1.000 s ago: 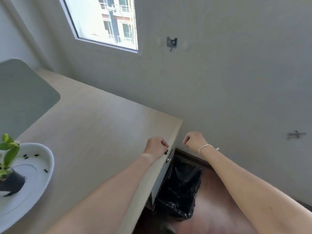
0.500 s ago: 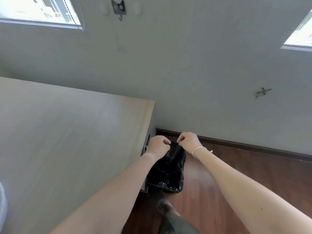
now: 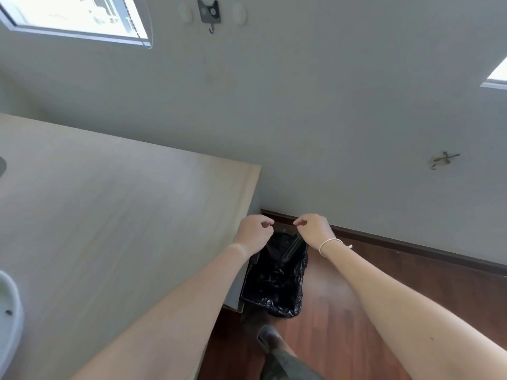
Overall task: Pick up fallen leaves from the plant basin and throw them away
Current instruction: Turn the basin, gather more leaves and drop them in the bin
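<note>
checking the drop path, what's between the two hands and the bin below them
Nothing solid: in the head view the left hand and right hand hang over the open black-lined bin, with only air between.

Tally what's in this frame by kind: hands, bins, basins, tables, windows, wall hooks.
Hands: 2, left hand and right hand, both above the bin
Bins lined with a black bag: 1
White plant basins: 1, cut off at the edge
Tables: 1
Windows: 2
Wall hooks: 1
Total: 8
</note>
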The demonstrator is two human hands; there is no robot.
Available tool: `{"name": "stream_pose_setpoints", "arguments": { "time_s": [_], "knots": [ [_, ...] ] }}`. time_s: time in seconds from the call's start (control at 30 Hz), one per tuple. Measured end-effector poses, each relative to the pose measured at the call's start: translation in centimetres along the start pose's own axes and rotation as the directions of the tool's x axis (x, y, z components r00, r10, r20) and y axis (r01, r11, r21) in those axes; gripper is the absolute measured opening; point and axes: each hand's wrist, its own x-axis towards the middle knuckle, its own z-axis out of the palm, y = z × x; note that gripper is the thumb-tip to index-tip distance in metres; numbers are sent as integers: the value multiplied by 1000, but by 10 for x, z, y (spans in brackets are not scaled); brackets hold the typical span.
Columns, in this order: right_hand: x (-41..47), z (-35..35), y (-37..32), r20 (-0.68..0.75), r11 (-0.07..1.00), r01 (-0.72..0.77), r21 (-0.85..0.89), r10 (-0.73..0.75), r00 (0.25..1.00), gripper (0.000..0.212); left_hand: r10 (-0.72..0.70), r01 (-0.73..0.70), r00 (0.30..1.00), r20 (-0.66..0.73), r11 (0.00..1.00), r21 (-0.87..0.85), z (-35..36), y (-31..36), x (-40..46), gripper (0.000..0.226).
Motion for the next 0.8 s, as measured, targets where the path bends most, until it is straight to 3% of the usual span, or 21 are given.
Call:
{"name": "stream_pose_setpoints", "arguments": {
  "time_s": [0.23,0.4,0.6,0.8],
  "knots": [
    [4,4,-65,19,987,159,0,-159,987,27,-31,17,983,-181,997,-78,-55,-10,-20,32],
    [-9,42,-144,143,936,343,-83,-329,933,30,-160,92,913,-376,977,-192,-114,-50,-64,31],
    [-55,130,-240,308,819,570,-64,-527,792,29,-410,219,711,-571,901,-375,-181,-127,-154,33],
    [-132,232,-302,539,685,729,-24,-605,586,28,-660,257,392,-641,748,-612,-205,-205,-264,31]
  ]
}}
